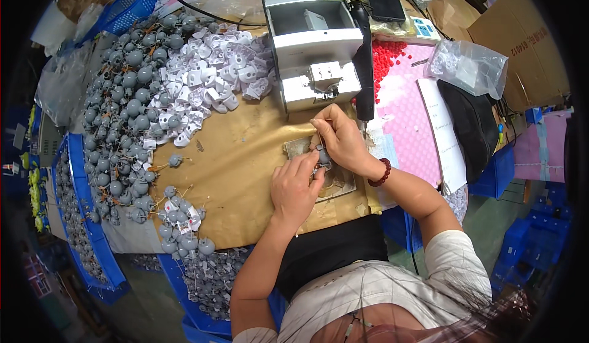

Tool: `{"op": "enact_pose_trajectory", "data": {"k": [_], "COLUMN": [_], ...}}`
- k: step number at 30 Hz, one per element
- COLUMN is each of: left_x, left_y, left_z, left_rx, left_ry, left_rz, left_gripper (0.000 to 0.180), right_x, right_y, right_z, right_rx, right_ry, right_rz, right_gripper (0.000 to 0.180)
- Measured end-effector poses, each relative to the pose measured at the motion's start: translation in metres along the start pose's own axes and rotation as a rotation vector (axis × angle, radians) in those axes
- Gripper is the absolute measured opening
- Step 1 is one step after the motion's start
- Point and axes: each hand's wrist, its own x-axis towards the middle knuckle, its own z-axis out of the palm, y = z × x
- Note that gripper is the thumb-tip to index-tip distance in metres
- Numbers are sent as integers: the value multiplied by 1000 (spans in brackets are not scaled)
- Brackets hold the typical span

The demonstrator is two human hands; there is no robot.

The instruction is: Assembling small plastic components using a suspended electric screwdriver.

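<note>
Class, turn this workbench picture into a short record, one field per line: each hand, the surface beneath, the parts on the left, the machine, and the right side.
Left hand: holding a grey round part
Right hand: fingertips pinched together just beyond that part; anything between them is too small to tell
Beneath: flat plate on brown covering
Left: heaped grey parts beside white pieces
Machine: white casing, beyond the hands
Right: red pieces, pink sheet
</note>
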Motion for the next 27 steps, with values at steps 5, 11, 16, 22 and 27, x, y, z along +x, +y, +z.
{"op": "enact_pose_trajectory", "data": {"k": [5, 11, 16, 22, 27], "left_x": [3, -14, -43, -80, -36], "left_y": [3, -4, 4, -53, -75], "left_z": [2, -10, -122, -224, -231], "left_rx": [-9, -139, -111, 462, 540], "left_ry": [5, 84, 49, 85, 53], "left_rz": [9, -62, -537, -434, -324], "left_gripper": [33, 36, 38, 37, 36], "right_x": [6, 1, -6, 5, 16], "right_y": [4, -8, 28, 49, 67], "right_z": [-3, -13, -119, -149, -152], "right_rx": [66, 239, 12, -873, -1005], "right_ry": [50, -106, 116, 182, 119], "right_rz": [-7, 30, -64, -277, -328], "right_gripper": [15, 27, 21, 22, 27]}}
